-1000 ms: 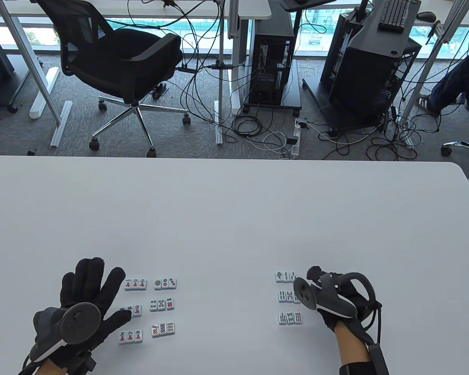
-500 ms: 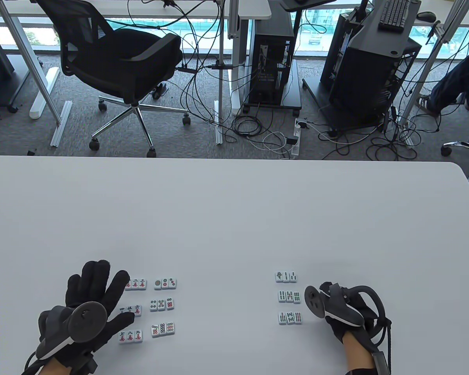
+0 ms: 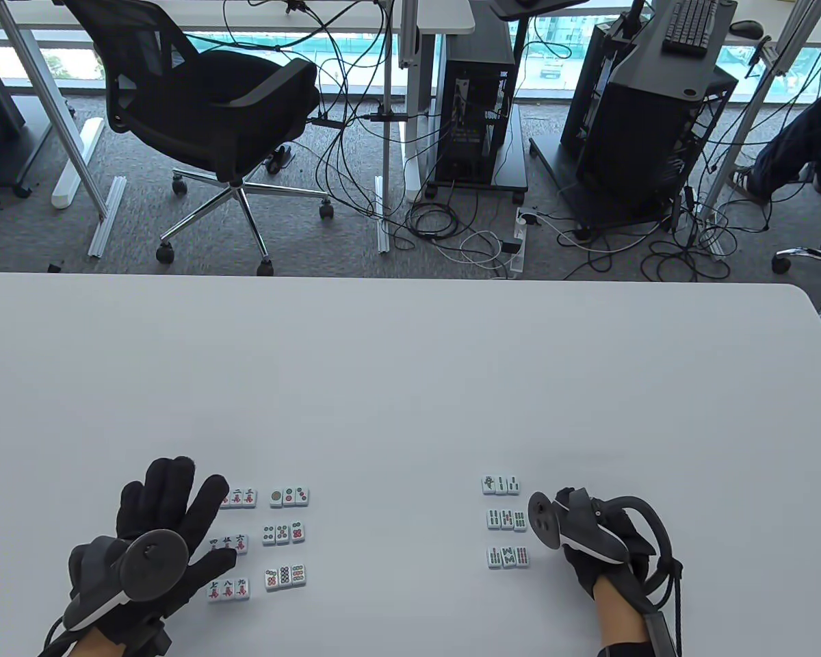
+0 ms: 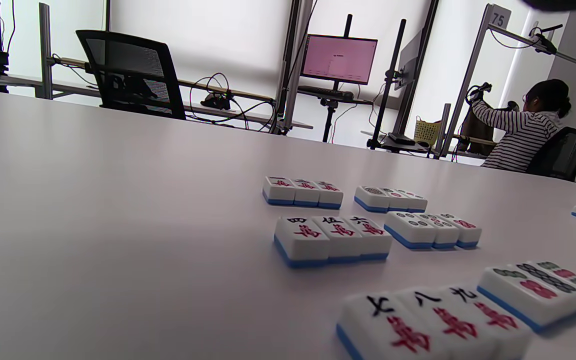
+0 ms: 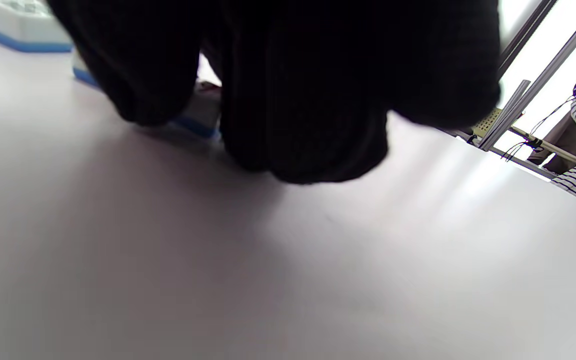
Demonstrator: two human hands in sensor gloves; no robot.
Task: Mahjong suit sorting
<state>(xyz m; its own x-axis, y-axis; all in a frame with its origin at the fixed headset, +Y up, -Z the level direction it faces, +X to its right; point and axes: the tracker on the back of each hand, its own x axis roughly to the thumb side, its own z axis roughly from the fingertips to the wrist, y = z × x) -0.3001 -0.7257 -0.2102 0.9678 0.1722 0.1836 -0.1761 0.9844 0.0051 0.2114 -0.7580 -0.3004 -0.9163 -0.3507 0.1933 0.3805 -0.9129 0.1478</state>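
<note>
While nine small white mahjong tiles with red character marks (image 3: 232, 542) lie face up in three short rows on the pale grey table (image 3: 410, 383), the black-gloved left hand (image 3: 154, 540) rests flat just to their left, its fingers (image 3: 205, 503) spread and straight; one fingertip overlaps the near end of the top row and the thumb points at the middle row, and the hand holds nothing. Just to the right of those rows lie nine white tiles with coloured circle marks (image 3: 286, 537), also in three rows of three; the left wrist view shows the blue backs under both groups (image 4: 333, 240). Well apart, on the right side of the table, lie nine white tiles with green bamboo-stick marks (image 3: 506, 520) in three rows. Just beside them on their right is the black-gloved right hand (image 3: 588, 540), its round grey tracker disc (image 3: 542, 520) facing the middle row. In the right wrist view its dark fingers (image 5: 288, 100) hang curled down to the table beside a blue-edged tile, yet whether they touch or pinch that tile I cannot tell. Beyond the table stands a black mesh office chair (image 3: 205, 116).
</note>
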